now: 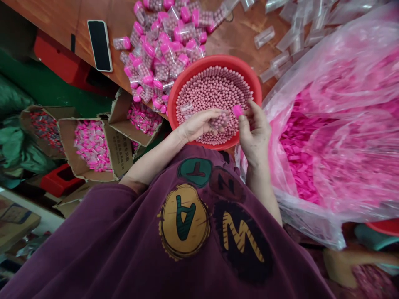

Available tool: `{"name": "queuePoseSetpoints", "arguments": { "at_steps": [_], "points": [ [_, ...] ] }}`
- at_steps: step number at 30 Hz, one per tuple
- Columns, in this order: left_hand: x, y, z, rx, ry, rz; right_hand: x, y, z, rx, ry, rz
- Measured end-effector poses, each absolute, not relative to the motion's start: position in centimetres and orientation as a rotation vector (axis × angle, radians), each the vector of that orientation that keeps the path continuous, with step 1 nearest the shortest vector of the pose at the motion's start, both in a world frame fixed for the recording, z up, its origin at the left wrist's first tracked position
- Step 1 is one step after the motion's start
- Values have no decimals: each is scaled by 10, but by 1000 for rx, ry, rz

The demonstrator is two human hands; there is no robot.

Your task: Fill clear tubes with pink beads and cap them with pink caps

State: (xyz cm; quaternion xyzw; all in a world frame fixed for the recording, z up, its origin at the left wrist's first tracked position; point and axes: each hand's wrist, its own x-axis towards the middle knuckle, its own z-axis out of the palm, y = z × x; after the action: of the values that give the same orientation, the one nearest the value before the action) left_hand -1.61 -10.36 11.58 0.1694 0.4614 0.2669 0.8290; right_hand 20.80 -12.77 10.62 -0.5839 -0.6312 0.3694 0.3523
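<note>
A red basin full of small pink beads sits at the table's edge, close to my body. Over its near side, my left hand is closed around a clear plastic jar filled with pink beads. Just to the right of that jar, my right hand pinches a bright pink cap between thumb and fingers; jar and cap are apart. Another clear jar lies on the beads at the basin's left side.
Filled, pink-capped jars are heaped behind the basin. A phone lies at left. Clear jars lie back right, beside a plastic bag of pink caps. Cardboard boxes stand lower left. Another person's arm shows lower right.
</note>
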Motion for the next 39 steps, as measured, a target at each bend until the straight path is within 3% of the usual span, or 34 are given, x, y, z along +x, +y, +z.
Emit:
{"name": "queuePoseSetpoints", "arguments": {
  "at_steps": [19, 39],
  "points": [
    [5, -128, 124, 393, 1109, 752, 194, -123, 127, -1540, -1758, 1002],
    [0, -133, 121, 403, 983, 679, 195, -138, 131, -1512, -1729, 903]
  ]
}}
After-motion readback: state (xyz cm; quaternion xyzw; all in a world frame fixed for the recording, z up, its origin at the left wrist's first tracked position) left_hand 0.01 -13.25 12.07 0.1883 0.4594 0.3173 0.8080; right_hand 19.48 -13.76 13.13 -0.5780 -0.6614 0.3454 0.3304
